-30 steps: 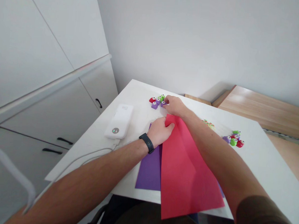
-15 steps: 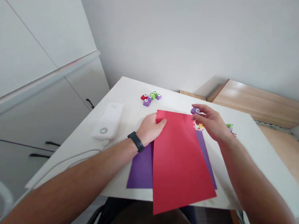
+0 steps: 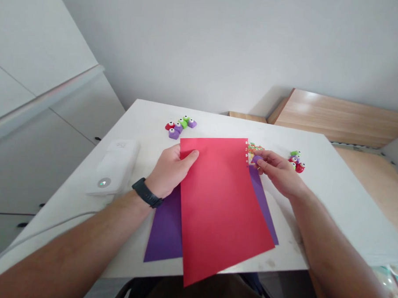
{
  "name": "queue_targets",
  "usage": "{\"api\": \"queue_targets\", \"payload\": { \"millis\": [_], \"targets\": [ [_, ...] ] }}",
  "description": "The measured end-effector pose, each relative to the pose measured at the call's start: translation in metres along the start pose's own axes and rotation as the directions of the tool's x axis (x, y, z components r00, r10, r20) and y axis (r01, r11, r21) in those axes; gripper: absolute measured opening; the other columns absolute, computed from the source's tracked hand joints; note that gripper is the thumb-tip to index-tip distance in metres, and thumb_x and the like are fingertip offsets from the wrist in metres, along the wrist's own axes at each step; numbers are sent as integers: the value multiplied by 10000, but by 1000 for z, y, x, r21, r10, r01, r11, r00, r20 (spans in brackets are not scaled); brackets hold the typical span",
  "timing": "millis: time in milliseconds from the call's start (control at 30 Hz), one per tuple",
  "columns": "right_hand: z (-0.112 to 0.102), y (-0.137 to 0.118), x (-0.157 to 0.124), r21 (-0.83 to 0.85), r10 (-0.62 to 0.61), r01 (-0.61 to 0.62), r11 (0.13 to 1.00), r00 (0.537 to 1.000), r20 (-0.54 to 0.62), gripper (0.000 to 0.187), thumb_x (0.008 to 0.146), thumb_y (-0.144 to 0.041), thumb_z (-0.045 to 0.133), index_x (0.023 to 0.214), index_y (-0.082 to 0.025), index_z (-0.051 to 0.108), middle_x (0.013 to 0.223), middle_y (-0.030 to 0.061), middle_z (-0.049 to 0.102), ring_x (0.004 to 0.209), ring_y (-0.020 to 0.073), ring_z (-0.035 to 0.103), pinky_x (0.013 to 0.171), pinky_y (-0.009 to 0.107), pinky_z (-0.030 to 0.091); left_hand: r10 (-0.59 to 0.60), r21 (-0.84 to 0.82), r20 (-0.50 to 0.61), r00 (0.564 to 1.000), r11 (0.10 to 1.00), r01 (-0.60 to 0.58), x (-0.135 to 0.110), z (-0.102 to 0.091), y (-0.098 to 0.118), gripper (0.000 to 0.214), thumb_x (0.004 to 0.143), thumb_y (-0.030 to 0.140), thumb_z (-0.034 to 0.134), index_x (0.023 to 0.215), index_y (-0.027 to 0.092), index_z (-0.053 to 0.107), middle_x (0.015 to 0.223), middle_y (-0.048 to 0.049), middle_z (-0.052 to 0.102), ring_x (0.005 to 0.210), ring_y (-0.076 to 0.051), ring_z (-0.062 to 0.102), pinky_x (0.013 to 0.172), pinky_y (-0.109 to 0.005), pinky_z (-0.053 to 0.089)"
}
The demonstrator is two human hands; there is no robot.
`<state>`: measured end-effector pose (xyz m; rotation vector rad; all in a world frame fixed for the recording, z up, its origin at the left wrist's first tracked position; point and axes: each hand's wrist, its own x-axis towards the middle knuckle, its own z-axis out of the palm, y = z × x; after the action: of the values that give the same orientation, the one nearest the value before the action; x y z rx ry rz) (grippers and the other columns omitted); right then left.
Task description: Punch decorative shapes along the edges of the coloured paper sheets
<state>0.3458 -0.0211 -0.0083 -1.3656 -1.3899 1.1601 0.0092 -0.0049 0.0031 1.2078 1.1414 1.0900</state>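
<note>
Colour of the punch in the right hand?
Purple: punch pinched in the right hand, at the red sheet's edge. Head view.

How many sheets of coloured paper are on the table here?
2. The red sheet lies on top, its far left corner held by the left hand; the purple sheet lies under it. Others may be hidden beneath.

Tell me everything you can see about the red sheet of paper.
The red sheet is a plain, matte rectangle that looks like craft paper. It lies slightly askew over a purple sheet on the white table, its near corner overhanging the front edge. The left hand pinches its far left corner, thumb on top. Small punched holes line its right edge near the top, where the right hand holds a purple punch.
</note>
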Motion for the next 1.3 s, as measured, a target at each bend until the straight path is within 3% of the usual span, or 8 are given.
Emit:
{"api": "queue_targets", "payload": {
  "millis": [300,600,1033,1300],
  "targets": [
    [2,-5,-3,38,64,-64,997,998,20,376,855,-472,898,1114,-215,807,1010,31,758,818,161,606,733,314,479,-12,-66,-27,1000,998,11,0,-2,0,542,892,536,831,1301,183,778,1283,-139,801,1147,-358,760,896,-432,642],
    [3,-12,-6,74,121,-123,990,992,42,383,810,-457,935,1078,-212,815,953,29,766,767,156,596,710,324,448,30,-70,-51,998,997,-34,1,-1,-1,536,900,551,826,1296,193,793,1292,-130,800,1136,-354,761,932,-437,624],
    [3,-14,-8,19,138,-141,990,984,113,386,866,-466,892,1136,-204,805,992,38,771,829,164,624,752,333,444,1,-127,-52,999,992,-7,0,1,2,527,877,543,847,1264,190,789,1218,-122,819,1034,-318,782,907,-415,623],
    [6,-15,-8,57,159,-164,985,984,84,411,805,-461,937,1109,-214,813,984,33,792,815,156,649,756,329,474,11,-107,-45,999,994,-15,1,-1,1,473,914,503,823,1285,213,781,1256,-115,807,1142,-329,762,941,-418,621]
  ]
}}
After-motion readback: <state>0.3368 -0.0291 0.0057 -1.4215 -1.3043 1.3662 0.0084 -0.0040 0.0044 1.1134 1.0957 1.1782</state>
